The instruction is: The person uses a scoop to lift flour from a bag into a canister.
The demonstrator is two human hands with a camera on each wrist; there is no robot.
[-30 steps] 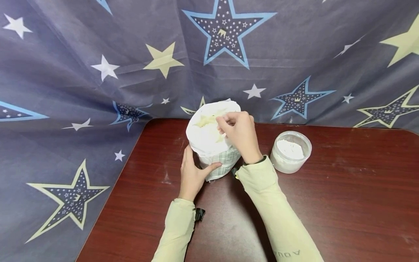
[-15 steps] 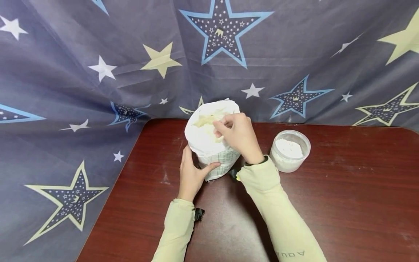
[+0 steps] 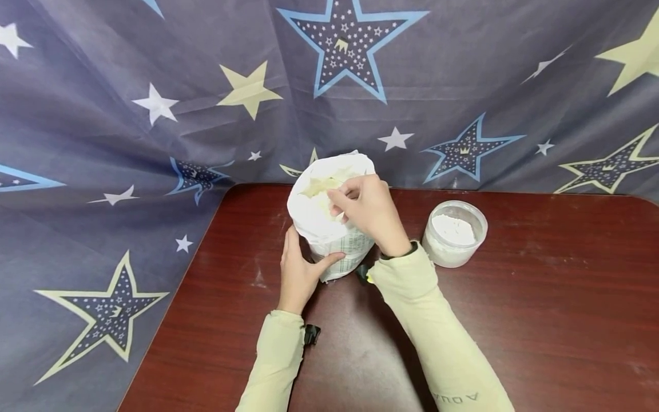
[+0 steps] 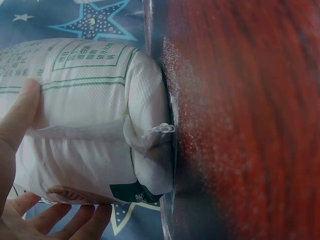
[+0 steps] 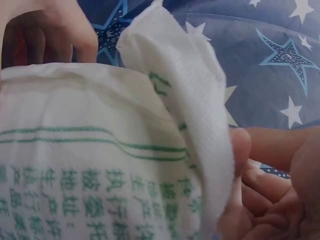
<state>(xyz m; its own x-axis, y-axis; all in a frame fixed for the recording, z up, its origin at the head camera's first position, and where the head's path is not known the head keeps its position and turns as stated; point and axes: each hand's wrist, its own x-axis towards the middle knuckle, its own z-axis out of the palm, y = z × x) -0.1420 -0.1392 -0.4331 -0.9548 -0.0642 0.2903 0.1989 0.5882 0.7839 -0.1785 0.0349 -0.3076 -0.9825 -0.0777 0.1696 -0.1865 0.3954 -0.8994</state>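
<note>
The bag far on the bench looks soft and heavy, best clasped round its side, as the left grip does; whether the curled right grip pinches anything, I can't tell.

l. sleeve & r. sleeve pale yellow-green, soft cloth, lightly wrinkled, w/ wide cuffs. grey lettering on r. sleeve, upside down in head view, approx. "aqua", last letter unclear. thin black band at r. wrist. small black bit by l. cuff; black piece w/ bright yellow spot by r. cuff. l. hand & r. hand bare.
</note>
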